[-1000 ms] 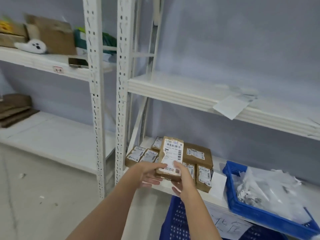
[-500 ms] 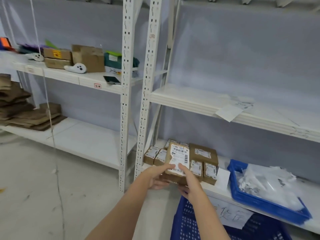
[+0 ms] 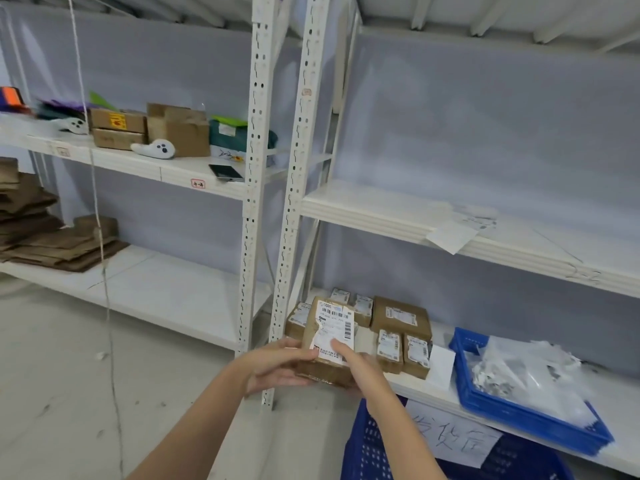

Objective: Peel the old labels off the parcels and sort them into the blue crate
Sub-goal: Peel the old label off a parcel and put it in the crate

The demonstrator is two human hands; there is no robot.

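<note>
A brown parcel (image 3: 327, 344) is held up in both hands just in front of the lower shelf (image 3: 433, 393) of the white rack, tilted so its white label (image 3: 334, 332) faces the camera. The left hand (image 3: 273, 367) grips the parcel's left edge: its thumb lies across the lower left corner of the front face and its fingers (image 3: 287, 381) curl under the bottom edge. The right hand (image 3: 360, 367) supports the parcel from the lower right, with one finger stretched out and its tip pressed on the lower part of the label; the other fingers are hidden behind the parcel. Behind the held parcel, more labelled parcels (image 3: 400, 320) lie on the shelf. To their right on the same shelf stands a shallow blue tray (image 3: 519, 415) heaped with peeled paper scraps (image 3: 526, 372). Below the shelf edge, under the right forearm, is a blue crate (image 3: 370, 452) with a handwritten paper sign (image 3: 453, 438).
</note>
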